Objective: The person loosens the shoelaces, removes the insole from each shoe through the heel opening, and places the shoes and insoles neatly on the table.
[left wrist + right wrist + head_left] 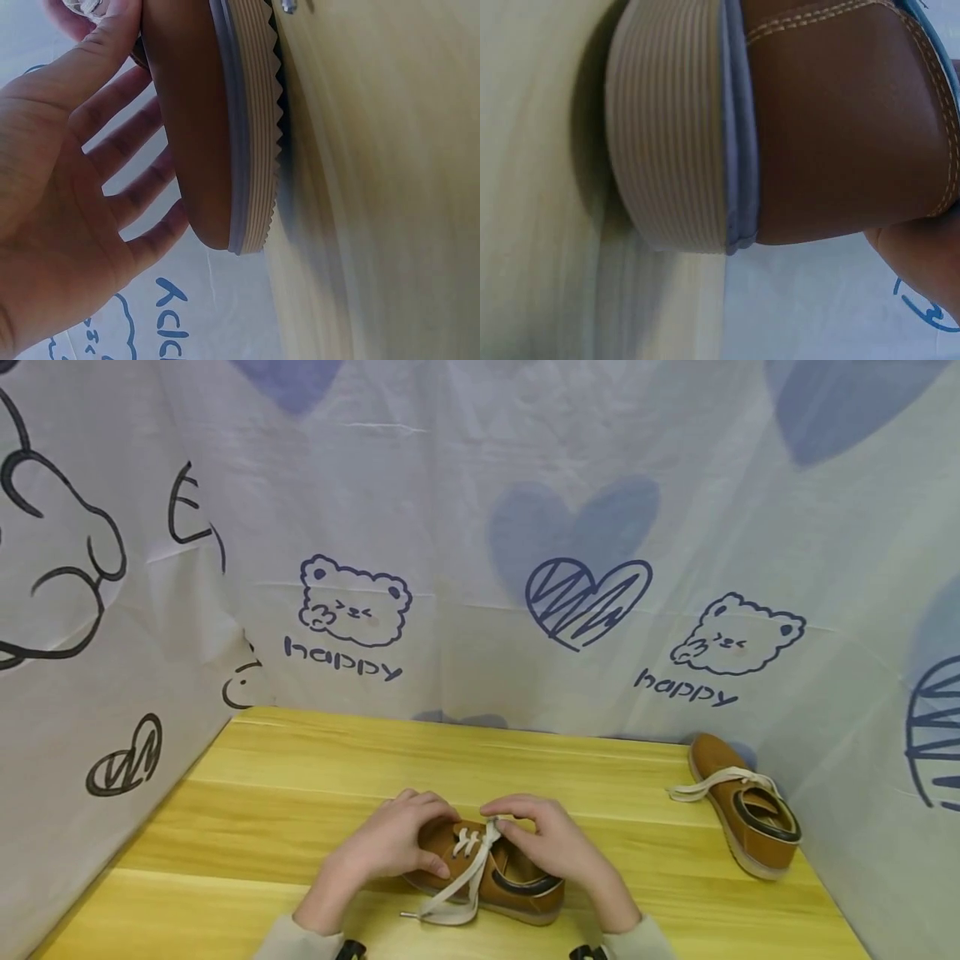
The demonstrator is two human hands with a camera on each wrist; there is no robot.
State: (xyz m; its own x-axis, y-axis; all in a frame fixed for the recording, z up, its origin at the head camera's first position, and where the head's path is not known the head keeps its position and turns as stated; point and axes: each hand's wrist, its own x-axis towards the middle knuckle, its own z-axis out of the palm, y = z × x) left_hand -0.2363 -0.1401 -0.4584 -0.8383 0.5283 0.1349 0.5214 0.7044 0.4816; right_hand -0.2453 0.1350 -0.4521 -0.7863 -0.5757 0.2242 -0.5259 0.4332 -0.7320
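Observation:
A brown leather shoe (517,902) sits sole down on the wooden table, toe to the left. My left hand (397,839) holds its front part, thumb on the near side and fingers on the far side. Over the tongue, my right hand (551,839) pinches the white shoelace (476,872) between thumb and forefinger. A loop and a tipped end of lace hang over the near side. In the left wrist view, spread fingers (139,142) touch the shoe's toe (191,135). The right wrist view has the heel (840,127) close up, hiding most of that hand.
A second brown shoe (757,827) with loose white laces stands at the right edge of the yellow wooden table (300,768). White printed cloth (465,635) walls the table at the back and on both sides.

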